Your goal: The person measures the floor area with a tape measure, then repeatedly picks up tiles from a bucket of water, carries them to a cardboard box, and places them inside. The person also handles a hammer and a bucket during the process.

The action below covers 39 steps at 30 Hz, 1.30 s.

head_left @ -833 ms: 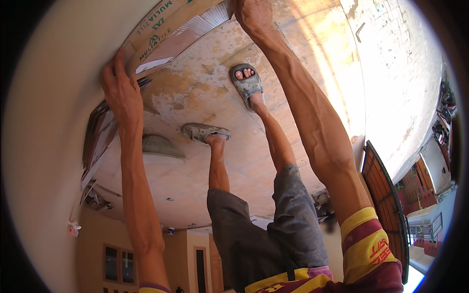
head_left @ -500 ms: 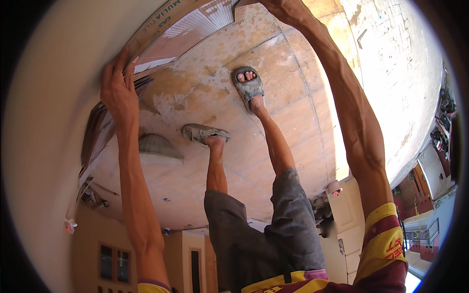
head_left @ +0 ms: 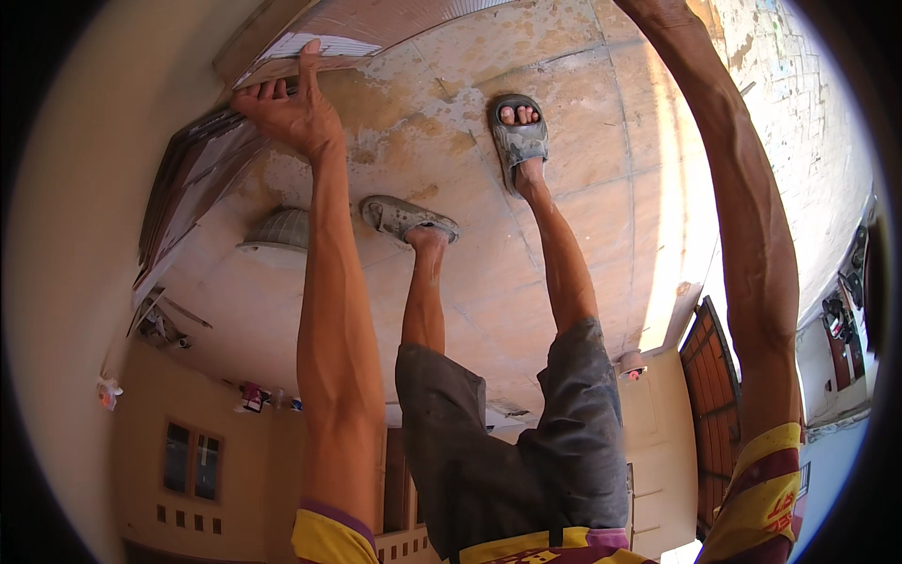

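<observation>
At the upper left, my left hand [head_left: 289,108] grips the lower edge of a cardboard tile box [head_left: 329,28], fingers curled and thumb extended upward; the box shows white packing at its side and runs out of the top of the frame. Just below it, a stack of flat boxes or tiles [head_left: 193,179] leans along the wall. My right hand [head_left: 648,13] reaches the top edge, mostly cut off, so its fingers and anything in them are hidden.
My sandalled feet [head_left: 517,141] stand on a dusty tiled floor [head_left: 601,235]. A grey curved object [head_left: 280,233] lies left of them. A pale wall [head_left: 66,263] curves along the left. A dark slatted gate [head_left: 709,395] is at the right, near sunlit paving [head_left: 808,132].
My left hand has moved up and rightward, with its thumb now raised. The box has shifted higher in view. My right arm has moved rightward, its hand slipping mostly out of frame.
</observation>
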Available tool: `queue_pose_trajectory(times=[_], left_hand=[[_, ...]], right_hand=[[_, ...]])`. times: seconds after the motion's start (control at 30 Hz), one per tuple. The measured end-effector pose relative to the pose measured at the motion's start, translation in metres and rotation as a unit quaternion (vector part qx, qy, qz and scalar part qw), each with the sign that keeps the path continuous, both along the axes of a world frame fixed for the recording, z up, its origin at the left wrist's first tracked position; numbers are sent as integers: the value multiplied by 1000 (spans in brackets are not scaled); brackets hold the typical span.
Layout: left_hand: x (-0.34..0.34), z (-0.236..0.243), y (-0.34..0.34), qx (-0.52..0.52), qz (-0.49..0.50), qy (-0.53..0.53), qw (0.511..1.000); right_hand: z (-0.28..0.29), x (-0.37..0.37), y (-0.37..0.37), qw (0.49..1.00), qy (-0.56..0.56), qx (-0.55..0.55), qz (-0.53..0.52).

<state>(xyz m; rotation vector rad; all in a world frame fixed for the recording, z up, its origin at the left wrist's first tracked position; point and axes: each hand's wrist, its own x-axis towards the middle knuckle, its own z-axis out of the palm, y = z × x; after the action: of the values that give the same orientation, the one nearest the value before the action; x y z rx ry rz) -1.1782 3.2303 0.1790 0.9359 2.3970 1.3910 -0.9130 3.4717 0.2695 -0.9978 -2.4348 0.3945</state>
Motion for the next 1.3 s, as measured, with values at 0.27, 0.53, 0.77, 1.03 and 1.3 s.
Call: queue_pose_trajectory(times=[0.27, 0.53, 0.77, 1.03, 1.3], left_hand=[[-13, 9, -11, -75, -71, 166, 981], [-32, 19, -7, 47, 4, -71, 996], [-53, 34, -7, -67, 36, -237, 968], [-87, 43, -22, -65, 54, -283, 956], [-31, -21, -47, -81, 44, -224, 970]], right_hand=[[2, -1, 5, 998, -50, -4, -33], [23, -10, -2, 997, -68, -27, -26], [-57, 44, -2, 990, 95, -26, -104], [-38, 54, 19, 932, 54, -352, -71], [-84, 49, -66, 881, 242, -328, -239]])
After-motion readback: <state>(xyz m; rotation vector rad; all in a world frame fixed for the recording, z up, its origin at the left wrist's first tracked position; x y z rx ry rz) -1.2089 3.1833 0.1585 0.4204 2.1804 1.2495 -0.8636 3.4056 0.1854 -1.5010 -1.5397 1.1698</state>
